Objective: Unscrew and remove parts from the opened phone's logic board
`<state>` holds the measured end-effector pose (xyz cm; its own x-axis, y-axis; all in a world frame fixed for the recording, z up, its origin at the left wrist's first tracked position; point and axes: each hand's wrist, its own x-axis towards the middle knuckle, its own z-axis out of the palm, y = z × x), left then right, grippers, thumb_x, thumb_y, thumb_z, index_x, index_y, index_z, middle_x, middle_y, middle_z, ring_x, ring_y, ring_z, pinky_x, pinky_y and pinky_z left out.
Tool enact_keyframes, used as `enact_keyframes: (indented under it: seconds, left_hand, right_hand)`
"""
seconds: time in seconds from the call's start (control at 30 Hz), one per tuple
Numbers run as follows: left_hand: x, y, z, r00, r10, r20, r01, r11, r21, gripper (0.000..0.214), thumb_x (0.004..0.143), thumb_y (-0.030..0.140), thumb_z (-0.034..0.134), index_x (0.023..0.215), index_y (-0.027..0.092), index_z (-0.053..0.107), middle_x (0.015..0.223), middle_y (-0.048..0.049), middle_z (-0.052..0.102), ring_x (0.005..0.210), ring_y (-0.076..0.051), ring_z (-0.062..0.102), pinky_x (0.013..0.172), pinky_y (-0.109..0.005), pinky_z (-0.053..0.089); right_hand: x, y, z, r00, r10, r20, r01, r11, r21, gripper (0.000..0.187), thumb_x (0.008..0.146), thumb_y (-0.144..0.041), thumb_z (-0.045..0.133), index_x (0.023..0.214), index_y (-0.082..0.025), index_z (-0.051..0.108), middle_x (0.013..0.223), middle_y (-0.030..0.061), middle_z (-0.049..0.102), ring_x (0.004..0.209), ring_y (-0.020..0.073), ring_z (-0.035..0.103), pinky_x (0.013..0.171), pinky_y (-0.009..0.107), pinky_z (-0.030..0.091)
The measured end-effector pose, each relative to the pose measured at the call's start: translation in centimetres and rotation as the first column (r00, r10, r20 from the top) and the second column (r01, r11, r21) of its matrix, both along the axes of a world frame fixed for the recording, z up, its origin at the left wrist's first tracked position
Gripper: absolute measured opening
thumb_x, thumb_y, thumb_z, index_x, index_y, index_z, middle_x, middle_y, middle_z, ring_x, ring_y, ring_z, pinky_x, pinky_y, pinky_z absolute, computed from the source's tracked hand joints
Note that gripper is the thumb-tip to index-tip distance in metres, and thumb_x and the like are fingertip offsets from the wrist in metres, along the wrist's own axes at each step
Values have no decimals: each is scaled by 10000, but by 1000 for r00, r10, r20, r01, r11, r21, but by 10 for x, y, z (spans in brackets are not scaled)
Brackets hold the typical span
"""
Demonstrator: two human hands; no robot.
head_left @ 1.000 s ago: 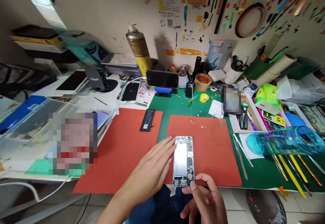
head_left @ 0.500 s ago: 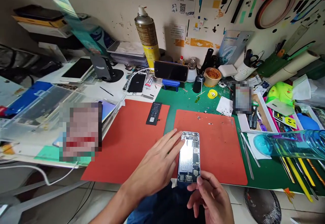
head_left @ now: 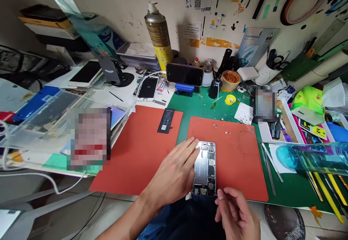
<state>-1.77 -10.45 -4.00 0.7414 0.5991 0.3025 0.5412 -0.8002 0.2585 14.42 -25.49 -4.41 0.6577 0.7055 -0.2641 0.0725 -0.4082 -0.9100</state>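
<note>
An opened phone point(head_left: 201, 169), its silvery battery bay and circuit board bare, lies at the front edge of the red mat point(head_left: 141, 153), its lower end reaching the table edge. My left hand point(head_left: 174, 173) holds it along the left side, fingers straight and together over the upper left edge; its thumb is hidden. Just off the lower right corner is my right hand point(head_left: 236, 211), thumb and index tips close together and the other fingers curled. Anything between those tips is too small to make out. A black phone battery point(head_left: 165, 120) lies on the mat's upper part.
Tiny screws and parts dot the right red mat point(head_left: 239, 160). Tweezers point(head_left: 268, 171) and a clear bottle point(head_left: 312, 156) lie at right. Behind stand a phone on a blue stand point(head_left: 185, 87), a spray can point(head_left: 157, 33) and a black dropper bottle point(head_left: 214, 89).
My right hand has moved off the phone's lower right corner, a little to the right. My left hand stays on the phone's left side. The view has shifted slightly.
</note>
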Motion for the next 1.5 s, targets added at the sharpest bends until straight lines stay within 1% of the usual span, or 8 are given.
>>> enact_keyframes:
  seconds: [0.17,0.37,0.5,0.77,1.0,1.1,1.23,1.5]
  left_hand:
    - [1,1,-1,1000,12,5,-12,1000,-7,546,967,86,479,1505,34,554,1609,-246,561,1578,-384,460,1255,-578,496]
    - [3,1,-1,1000,2,2,-2,1000,17,588,941,66,480,1525,14,525,1600,-243,570,1566,-390,473,1256,-582,494]
    - [3,0,-1,1000,8,11,-8,1000,16,613,941,77,481,1552,29,499,1616,-213,563,1584,-374,448,1260,-571,487]
    - [2,0,-1,1000,-4,13,3,999,33,635,936,75,481,1567,9,480,1632,-224,536,1603,-383,406,1272,-576,456]
    - [5,4,2,1000,-2,6,2,1000,8,583,968,115,517,1548,56,527,1574,-227,566,1517,-405,494,1203,-584,508]
    - [6,4,1,1000,1,11,-1,1000,16,558,983,118,517,1538,64,536,1563,-225,568,1501,-401,502,1203,-580,501]
    - [6,4,0,1000,8,10,-8,1000,8,567,1006,134,521,1570,81,505,1568,-219,554,1500,-399,490,1204,-580,491]
    - [9,5,2,1000,18,3,-18,1000,-2,515,1016,154,528,1529,116,550,1498,-211,602,1434,-395,551,1151,-572,524]
  right_hand:
    - [30,39,21,918,246,310,-292,950,110,308,991,-516,722,914,-220,749,674,-4,622,539,120,541,526,219,467]
    - [40,113,23,901,373,221,-377,926,-26,372,933,-548,708,737,-236,657,585,-48,501,526,128,446,483,232,392]
    - [35,135,16,902,396,171,-383,918,-106,363,877,-523,740,678,-244,620,550,-67,470,516,127,414,477,240,340]
    - [34,141,17,896,417,153,-390,903,-180,332,848,-447,726,633,-245,572,538,-64,482,518,130,420,482,250,292]
    - [38,120,21,962,273,8,-273,962,6,416,858,-571,758,697,-235,573,597,-70,457,553,117,405,493,231,343]
    - [50,104,22,972,183,150,-189,981,30,443,886,-597,750,708,-233,572,620,-56,497,556,117,442,510,232,379]
    - [79,94,19,910,157,383,-169,986,-2,374,925,-582,734,828,-226,676,690,-27,606,593,132,524,577,245,440]
    - [105,96,17,831,221,510,-225,973,-56,327,999,-536,664,928,-229,748,809,24,718,664,169,612,645,287,472]
